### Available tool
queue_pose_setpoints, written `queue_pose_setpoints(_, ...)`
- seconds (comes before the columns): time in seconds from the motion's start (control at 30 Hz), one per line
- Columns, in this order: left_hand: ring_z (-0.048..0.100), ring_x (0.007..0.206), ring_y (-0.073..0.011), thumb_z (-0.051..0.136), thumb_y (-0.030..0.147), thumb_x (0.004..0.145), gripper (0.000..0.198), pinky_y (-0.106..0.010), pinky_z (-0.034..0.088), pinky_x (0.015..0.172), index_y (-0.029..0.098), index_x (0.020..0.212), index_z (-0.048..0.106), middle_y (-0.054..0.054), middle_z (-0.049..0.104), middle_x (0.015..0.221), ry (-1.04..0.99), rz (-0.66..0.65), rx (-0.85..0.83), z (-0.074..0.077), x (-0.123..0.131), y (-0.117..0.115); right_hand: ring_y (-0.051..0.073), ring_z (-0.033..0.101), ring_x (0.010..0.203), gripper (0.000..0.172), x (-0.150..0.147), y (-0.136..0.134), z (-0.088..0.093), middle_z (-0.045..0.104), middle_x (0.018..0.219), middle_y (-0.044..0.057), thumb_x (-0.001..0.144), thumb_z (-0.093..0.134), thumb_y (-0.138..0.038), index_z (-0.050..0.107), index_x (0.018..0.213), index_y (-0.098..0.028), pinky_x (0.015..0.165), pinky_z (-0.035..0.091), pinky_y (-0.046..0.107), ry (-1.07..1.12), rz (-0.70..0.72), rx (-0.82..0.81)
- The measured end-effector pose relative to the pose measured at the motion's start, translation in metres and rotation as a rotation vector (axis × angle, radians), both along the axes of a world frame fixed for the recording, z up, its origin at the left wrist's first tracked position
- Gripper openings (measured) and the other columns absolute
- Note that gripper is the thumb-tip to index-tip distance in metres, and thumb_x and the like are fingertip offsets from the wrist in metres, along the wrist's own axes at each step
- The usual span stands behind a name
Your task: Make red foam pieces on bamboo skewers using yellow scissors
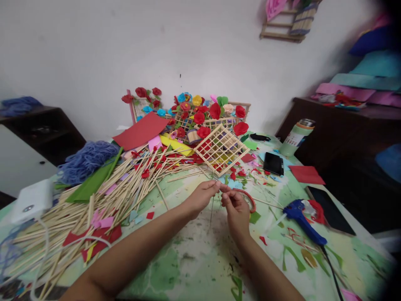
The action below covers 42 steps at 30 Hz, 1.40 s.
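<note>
My left hand (203, 198) and my right hand (237, 212) meet near the middle of the table, both with fingers pinched. A thin dark strand (211, 210), wire or thread, hangs below the fingertips of my left hand; its upper end is hidden. What my right fingers pinch is too small to make out. Just beyond the hands, a square lattice of bamboo sticks (222, 151) leans tilted against a heap of paper flowers (200, 118). A red-orange loop handle (252, 201), seemingly of scissors, lies partly behind my right hand.
Loose bamboo sticks (125, 196) and blue yarn (89, 161) cover the left side, beside a white box with a cable (34, 200). At right lie a blue glue gun (303, 220), a phone (330, 210), a black device (273, 163) and a green bottle (296, 138).
</note>
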<state>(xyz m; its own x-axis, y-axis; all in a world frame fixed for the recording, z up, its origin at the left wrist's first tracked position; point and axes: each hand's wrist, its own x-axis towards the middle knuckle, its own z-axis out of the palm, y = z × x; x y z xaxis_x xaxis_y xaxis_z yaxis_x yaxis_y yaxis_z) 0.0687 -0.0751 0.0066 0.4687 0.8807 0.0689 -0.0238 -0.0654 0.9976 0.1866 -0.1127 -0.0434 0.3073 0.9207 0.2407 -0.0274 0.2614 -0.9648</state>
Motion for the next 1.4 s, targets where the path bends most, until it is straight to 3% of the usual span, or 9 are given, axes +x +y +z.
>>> queue_pose_setpoints(0.1, 0.052, 0.09, -0.017, 0.041, 0.043, 0.084, 0.04, -0.031, 0.037, 0.085, 0.014, 0.096, 0.066, -0.006, 0.06, 0.092, -0.027, -0.039, 0.037, -0.001, 0.002, -0.003, 0.011, 0.045, 0.057, 0.019, 0.0, -0.002, -0.002, 0.051, 0.062, -0.002, 0.074, 0.06, -0.035, 0.055, 0.07, -0.017, 0.055, 0.039, 0.023, -0.075, -0.011, 0.012)
queue_pose_setpoints(0.3, 0.051, 0.094, -0.0181, 0.04, 0.042, 0.085, 0.038, -0.032, 0.038, 0.088, 0.017, 0.098, 0.066, -0.008, 0.054, 0.102, -0.039, -0.118, 0.098, -0.01, 0.006, -0.003, 0.012, 0.047, 0.053, 0.02, 0.0, -0.002, 0.0, 0.054, 0.057, 0.0, 0.076, 0.056, -0.035, 0.059, 0.072, -0.015, 0.051, 0.04, 0.023, -0.165, -0.002, 0.02)
queue_pose_setpoints(0.47, 0.049, 0.102, -0.0185, 0.037, 0.039, 0.087, 0.038, -0.031, 0.034, 0.094, 0.019, 0.101, 0.066, -0.008, 0.055, 0.104, -0.019, -0.177, 0.23, -0.005, 0.005, -0.003, 0.015, 0.055, 0.062, 0.014, 0.0, -0.004, 0.002, 0.062, 0.066, 0.003, 0.076, 0.056, -0.028, 0.064, 0.074, -0.017, 0.059, 0.044, 0.027, -0.383, -0.069, 0.139)
queue_pose_setpoints(0.6, 0.051, 0.1, -0.0181, 0.04, 0.039, 0.086, 0.036, -0.03, 0.037, 0.091, 0.019, 0.103, 0.064, -0.008, 0.057, 0.103, 0.008, -0.196, 0.248, -0.003, 0.002, 0.0, 0.015, 0.054, 0.062, 0.013, -0.001, -0.005, 0.004, 0.059, 0.066, 0.002, 0.079, 0.053, -0.026, 0.062, 0.074, -0.018, 0.059, 0.043, 0.026, -0.457, -0.007, 0.198)
queue_pose_setpoints(0.83, 0.057, 0.081, -0.016, 0.059, 0.037, 0.075, 0.036, -0.026, 0.044, 0.07, 0.015, 0.102, 0.062, -0.008, 0.061, 0.098, 0.123, -0.077, 0.213, 0.008, -0.012, 0.012, 0.013, 0.049, 0.059, 0.011, -0.002, -0.003, 0.0, 0.056, 0.065, 0.001, 0.079, 0.052, -0.022, 0.059, 0.073, -0.017, 0.057, 0.04, 0.025, -0.619, 0.11, 0.161)
queue_pose_setpoints(1.07, 0.057, 0.093, -0.0173, 0.045, 0.034, 0.085, 0.034, -0.03, 0.041, 0.086, 0.019, 0.111, 0.06, -0.006, 0.066, 0.097, 0.225, 0.121, 0.556, 0.028, -0.024, 0.013, 0.014, 0.052, 0.063, 0.01, -0.003, -0.002, -0.006, 0.058, 0.068, 0.002, 0.078, 0.051, -0.019, 0.06, 0.074, -0.019, 0.061, 0.041, 0.026, -0.708, 0.206, 0.081)
queue_pose_setpoints(1.2, 0.057, 0.094, -0.0184, 0.042, 0.033, 0.086, 0.03, -0.031, 0.04, 0.086, 0.02, 0.099, 0.066, -0.006, 0.067, 0.096, 0.352, 0.044, 0.698, 0.025, -0.024, 0.012, 0.015, 0.053, 0.064, 0.01, -0.003, -0.002, -0.008, 0.059, 0.069, 0.003, 0.078, 0.051, -0.021, 0.061, 0.076, -0.019, 0.062, 0.042, 0.027, -0.729, 0.204, 0.095)
queue_pose_setpoints(1.3, 0.057, 0.096, -0.0187, 0.042, 0.031, 0.086, 0.03, -0.032, 0.04, 0.087, 0.021, 0.102, 0.065, -0.006, 0.067, 0.1, 0.382, -0.057, 0.681, 0.02, -0.021, 0.011, 0.016, 0.054, 0.066, 0.01, -0.003, -0.002, -0.008, 0.06, 0.069, 0.003, 0.078, 0.051, -0.02, 0.061, 0.077, -0.019, 0.062, 0.042, 0.027, -0.746, 0.221, 0.103)
queue_pose_setpoints(1.4, 0.055, 0.102, -0.0187, 0.043, 0.031, 0.086, 0.033, -0.032, 0.04, 0.088, 0.021, 0.114, 0.057, -0.007, 0.062, 0.111, 0.266, -0.052, 0.53, 0.014, -0.019, 0.013, 0.015, 0.053, 0.064, 0.011, -0.002, -0.002, -0.007, 0.06, 0.071, 0.003, 0.078, 0.05, -0.02, 0.061, 0.077, -0.018, 0.062, 0.041, 0.027, -0.722, 0.195, 0.092)
